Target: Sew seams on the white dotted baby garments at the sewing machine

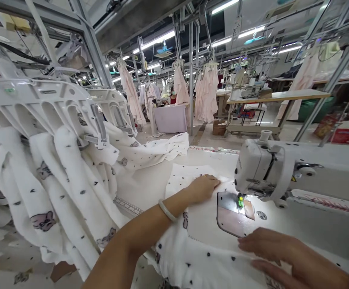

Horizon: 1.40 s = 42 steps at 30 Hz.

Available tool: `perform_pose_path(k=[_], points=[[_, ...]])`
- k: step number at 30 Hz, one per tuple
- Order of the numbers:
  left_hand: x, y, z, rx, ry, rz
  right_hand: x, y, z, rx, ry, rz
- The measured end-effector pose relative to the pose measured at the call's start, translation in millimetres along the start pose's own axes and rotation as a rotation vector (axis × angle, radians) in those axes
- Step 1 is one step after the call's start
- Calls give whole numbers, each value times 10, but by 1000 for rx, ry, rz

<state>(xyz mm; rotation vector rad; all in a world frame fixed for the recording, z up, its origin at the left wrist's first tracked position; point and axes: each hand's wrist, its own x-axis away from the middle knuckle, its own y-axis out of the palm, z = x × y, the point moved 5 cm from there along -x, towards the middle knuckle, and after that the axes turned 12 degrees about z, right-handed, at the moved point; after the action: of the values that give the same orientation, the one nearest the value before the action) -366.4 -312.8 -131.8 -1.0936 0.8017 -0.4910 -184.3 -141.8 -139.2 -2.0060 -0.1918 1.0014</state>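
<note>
A white printed fabric piece (204, 257) with small dark motifs lies on the sewing machine bed. My left hand (206, 188), with a pale bangle on its wrist, is closed on the fabric's far part, left of the needle area. My right hand (278, 251) is slightly blurred and rests over the near part of the fabric, fingers stretched out and thumb apart. Between the hands, the metal needle plate (227, 214) is uncovered under the lit presser foot (240, 200), which has a green part. The white sewing machine head (264, 170) stands to the right.
On the left, white hangers (41, 94) carry several printed garments (72, 180), one tagged XL. More printed fabric (159, 151) lies across the table's far side. A measuring scale (129, 206) runs along the left edge. Pink garments (207, 90) and workbenches (278, 96) stand beyond.
</note>
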Motion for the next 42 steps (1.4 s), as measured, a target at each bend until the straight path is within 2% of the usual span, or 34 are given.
perform_pose_path(k=[2,4,9,11,13,16,21,25,29,34,38,42], points=[[142,4,11,24,24,15,-172,-119,146,0,35,-24],[346,-36,73,70,84,18,-325,-191,220,-19,-13,-49],[810,-142,472,241,370,66,-429,-205,254,-9,-169,173],[874,-114,630,237,474,43,-389,-139,240,12,-186,180],[856,-68,732,198,533,14,-344,-80,220,44,-203,123],[743,-24,785,139,543,-7,-294,-65,247,101,-200,67],[641,-39,784,101,520,31,-242,-86,366,154,-182,46],[685,-61,775,45,523,77,-241,-68,326,169,-215,9],[682,-27,759,67,532,23,-239,-51,305,187,-255,14],[542,41,667,83,508,-6,-158,-27,505,218,-240,67],[438,89,598,77,511,-12,-111,23,678,229,-175,52],[416,84,595,100,494,-13,-110,65,753,228,-124,25]])
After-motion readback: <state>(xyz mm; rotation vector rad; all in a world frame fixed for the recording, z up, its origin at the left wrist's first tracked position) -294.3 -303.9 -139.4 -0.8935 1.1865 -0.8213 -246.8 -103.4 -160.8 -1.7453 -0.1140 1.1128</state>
